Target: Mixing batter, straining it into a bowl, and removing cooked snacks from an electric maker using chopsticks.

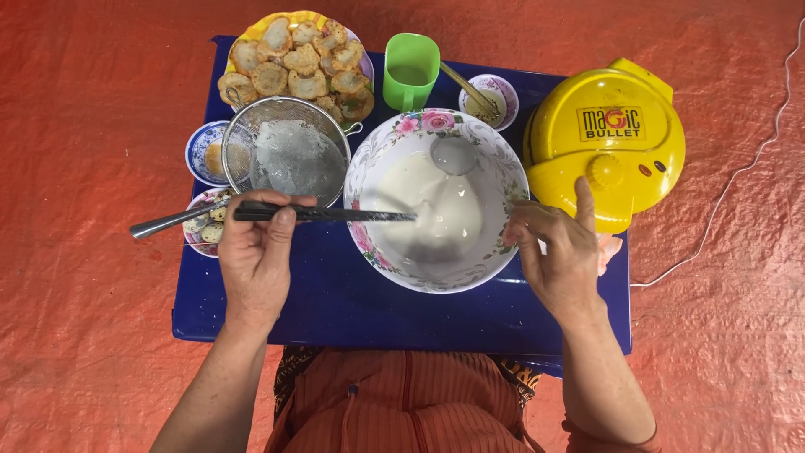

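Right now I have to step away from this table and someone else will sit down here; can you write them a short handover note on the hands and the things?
Left hand: closed on a dark flat utensil held level, its tip over the batter.
Right hand: open, fingers on the right rim of the floral bowl.
Bowl sits mid-table on the blue table, holding white batter with a ladle resting in it.
Done: a plate of browned cakes is at the back left.
Left: plenty of batter remains in the bowl; the yellow cooker on the right is closed.
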